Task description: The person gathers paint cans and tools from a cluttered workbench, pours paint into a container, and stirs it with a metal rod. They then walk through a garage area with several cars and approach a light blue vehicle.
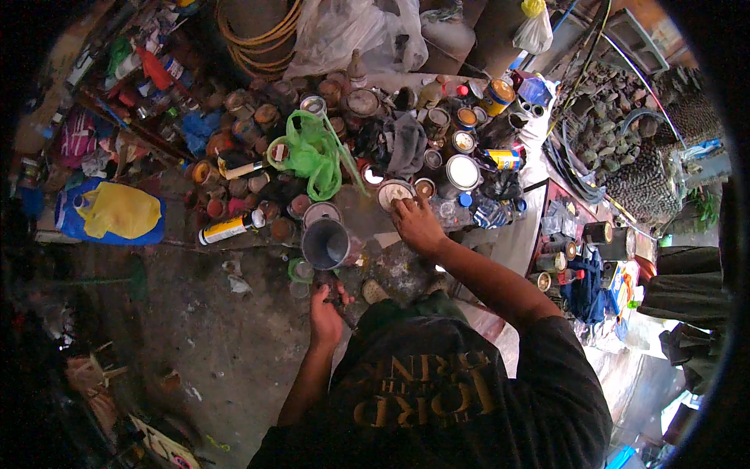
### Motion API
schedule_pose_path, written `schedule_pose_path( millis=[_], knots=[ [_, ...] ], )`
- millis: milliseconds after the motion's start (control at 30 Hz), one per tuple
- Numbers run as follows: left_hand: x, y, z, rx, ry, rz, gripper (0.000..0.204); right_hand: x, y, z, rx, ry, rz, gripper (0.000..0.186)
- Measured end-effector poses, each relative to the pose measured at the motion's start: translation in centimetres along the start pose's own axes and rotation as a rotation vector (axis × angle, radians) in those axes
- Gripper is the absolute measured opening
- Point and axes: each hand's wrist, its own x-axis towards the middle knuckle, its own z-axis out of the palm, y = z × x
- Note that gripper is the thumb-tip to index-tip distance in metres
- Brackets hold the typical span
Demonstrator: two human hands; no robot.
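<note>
"Two grips, where?"
"Left grip (323,319), lower center, curled round dark handle (325,278) below grey cup (326,245), mid-frame. Right grip (418,227) on pale-topped can (393,191), center; pinching or not, can't tell."
"Handling?"
"Cup probably light, stiff; hold by handle."

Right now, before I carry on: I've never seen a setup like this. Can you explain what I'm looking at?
There's no machine here, just a person's two bare hands. The one picture comes from a fisheye camera worn on the head, looking down; its left is the person's left, and straight edges bend near the rim. The left hand holds a dark tool, with a grey cup just beyond it. The right hand touches a pale-topped can; its grip is unclear. On the cluttered table are a green plastic bag, a white-lidded can and many other cans.
</note>
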Motion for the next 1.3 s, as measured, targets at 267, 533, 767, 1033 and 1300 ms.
schedule_pose_path(
  millis=[267, 533, 767, 1033, 1300],
  knots=[
    [-0.1, -0.4, 0.6, 0.023, 0.054, -0.026, 0.023, -0.1, 0.1, 4.0, -0.021, 0.251, 0.023, 0.031],
    [-0.4, -1.1, -0.1, -0.011, 0.008, -0.043, 0.024, -1.0, 1.0, 4.0, 0.079, 0.106, 0.016, 0.035],
    [0.2, -2.2, 0.1, 0.001, 0.043, -0.038, 0.025, 0.4, 1.3, 3.4, 0.096, -0.041, 0.025, 0.048],
    [2.3, -4.4, 3.4, 0.112, -0.118, -0.118, 0.041, -2.9, 2.8, 2.0, 0.450, 0.231, 0.109, 0.047],
    [6.0, -11.4, 12.2, 0.324, -0.245, -0.150, 0.040, -28.5, 3.1, 18.7, 1.091, -0.181, 0.598, 0.038]
  ],
)
